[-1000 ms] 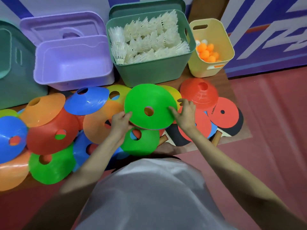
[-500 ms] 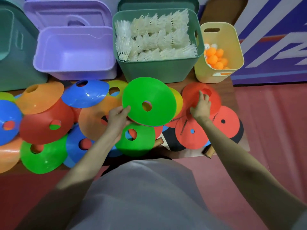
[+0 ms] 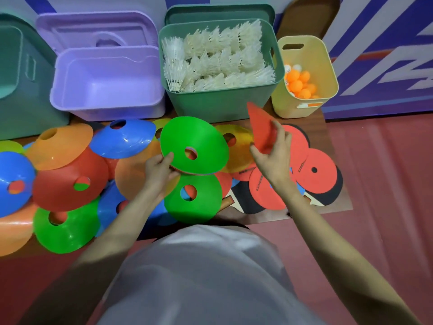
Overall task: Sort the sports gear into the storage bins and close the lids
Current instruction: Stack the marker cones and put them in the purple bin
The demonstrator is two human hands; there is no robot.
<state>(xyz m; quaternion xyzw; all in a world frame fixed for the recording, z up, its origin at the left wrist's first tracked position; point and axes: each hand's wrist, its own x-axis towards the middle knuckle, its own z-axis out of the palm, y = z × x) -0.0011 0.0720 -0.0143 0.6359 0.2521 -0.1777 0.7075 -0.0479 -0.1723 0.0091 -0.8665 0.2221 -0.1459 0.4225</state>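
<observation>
My left hand grips the near edge of a stack of disc cones topped by a green cone, held tilted above the pile. My right hand holds a red cone lifted on edge, just right of the green one. Many more disc cones in orange, blue, red, green and yellow lie spread over the floor to the left. An empty purple bin stands open behind them, its lid leaning behind it. Table tennis paddles lie under my right hand.
A green bin full of white shuttlecocks stands at the back centre with its lid behind. A yellow bin holds orange and white balls. Another teal bin stands at the far left. Red mat lies to the right.
My right hand has picked the red cone up off the paddles and raised it on edge. My left hand keeps the green-topped stack, which tilted slightly.
</observation>
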